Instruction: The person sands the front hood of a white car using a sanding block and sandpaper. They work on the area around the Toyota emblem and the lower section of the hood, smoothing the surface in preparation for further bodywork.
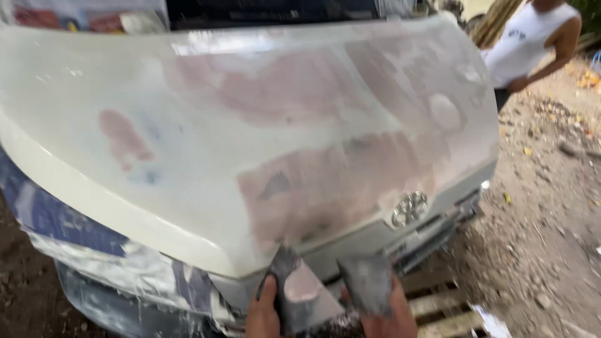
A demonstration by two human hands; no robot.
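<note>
A white car hood (206, 144) fills most of the view, with dull pinkish filler patches sanded across it. At the bottom centre my left hand (263, 313) holds a grey sheet of sandpaper (289, 291) with a pink dusty patch, just below the hood's front edge. Beside it my right hand (388, 319) grips a second grey piece of sandpaper (366, 281). Both hands are partly cut off by the frame's lower edge. A chrome emblem (409, 208) sits on the car's nose just above my right hand.
Masking paper and plastic (94, 250) cover the car's front at the lower left. A wooden pallet (438, 303) lies on the dirt ground (544, 206) under the bumper. A person in a white sleeveless top (526, 40) stands at the upper right.
</note>
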